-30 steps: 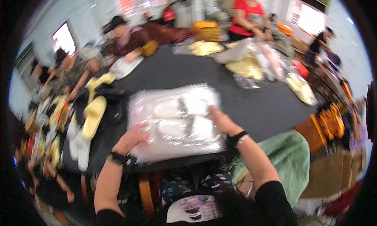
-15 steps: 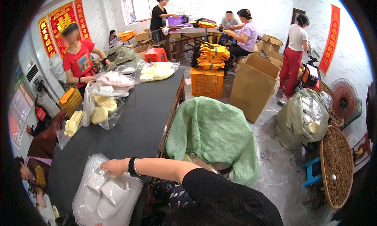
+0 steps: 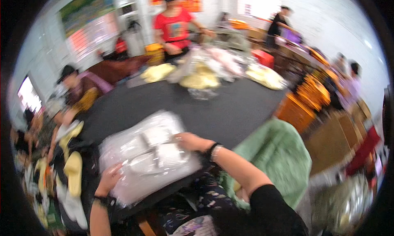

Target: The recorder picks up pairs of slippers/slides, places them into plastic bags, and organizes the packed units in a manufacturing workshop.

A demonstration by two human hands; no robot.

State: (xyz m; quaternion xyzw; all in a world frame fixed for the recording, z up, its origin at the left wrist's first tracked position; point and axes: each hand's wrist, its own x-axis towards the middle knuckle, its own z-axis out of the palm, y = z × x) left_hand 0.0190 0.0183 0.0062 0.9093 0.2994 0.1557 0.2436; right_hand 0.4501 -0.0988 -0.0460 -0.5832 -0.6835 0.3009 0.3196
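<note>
Head view: both hands' fingers press flat on the clear bag (image 3: 143,158); yellow slippers (image 3: 73,170) lie left.

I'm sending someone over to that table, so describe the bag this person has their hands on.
On the near edge of the big dark table, both hands rest on a clear plastic bag of white slippers. The bags at the table's far end hold yellow and pink ones.

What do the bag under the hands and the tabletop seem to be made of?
Bag: thin clear plastic film, glossy; it wrinkles, glints, and pale slippers show through. Tabletop: dark, matte and flat; blur leaves the material open, maybe painted board or a covering.
</note>
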